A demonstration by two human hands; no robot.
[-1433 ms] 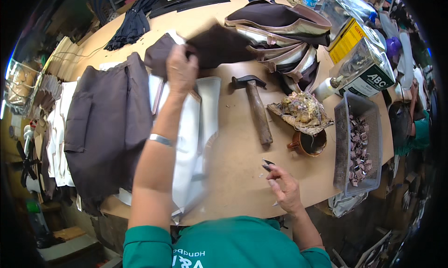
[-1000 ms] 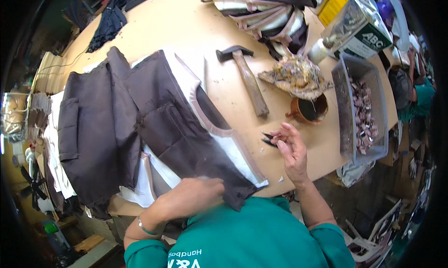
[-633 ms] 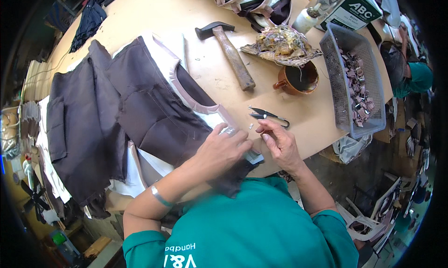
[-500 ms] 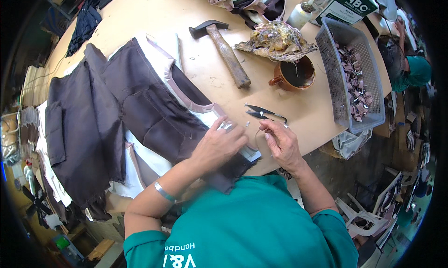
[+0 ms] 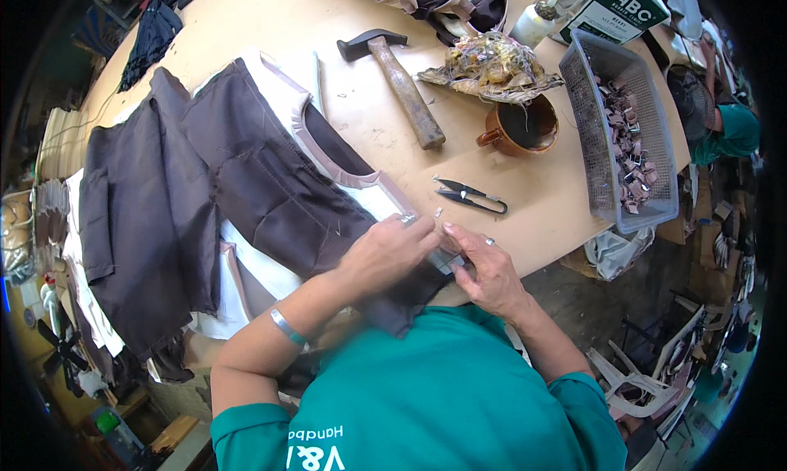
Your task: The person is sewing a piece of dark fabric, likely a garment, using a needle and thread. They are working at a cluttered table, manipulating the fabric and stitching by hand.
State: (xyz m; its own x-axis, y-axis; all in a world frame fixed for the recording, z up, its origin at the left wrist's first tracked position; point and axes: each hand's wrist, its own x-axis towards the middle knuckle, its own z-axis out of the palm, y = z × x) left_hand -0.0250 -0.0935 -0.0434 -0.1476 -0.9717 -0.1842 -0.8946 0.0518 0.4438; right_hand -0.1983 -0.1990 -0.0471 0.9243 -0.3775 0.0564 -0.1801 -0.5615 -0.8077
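Note:
A dark brown fabric piece (image 5: 270, 200) with a pinkish trim (image 5: 328, 163) and white backing lies across the table to my left, its near corner against my green shirt. Over the trim's right end, my left hand (image 5: 389, 248) is closed, fingertips together; what it pinches is hidden. Facing it, my right hand (image 5: 492, 273) grips the end of the panel, a pale grey edge (image 5: 444, 259) showing between thumb and fingers. The two hands' fingertips nearly touch. Black thread snips (image 5: 471, 195) rest on the table just beyond them.
A hammer (image 5: 402, 86) lies farther back. To its right stand a brown mug (image 5: 516, 131), a glue-crusted clump (image 5: 496, 68), a white bottle (image 5: 531, 27) and a grey plastic basket (image 5: 584, 135) of small buckled tabs. Another person (image 5: 725, 127) sits at far right.
My right hand has come left and closed on the panel's end; before, it was apart beside the snips. The snips are now uncovered. My left hand has shifted slightly right.

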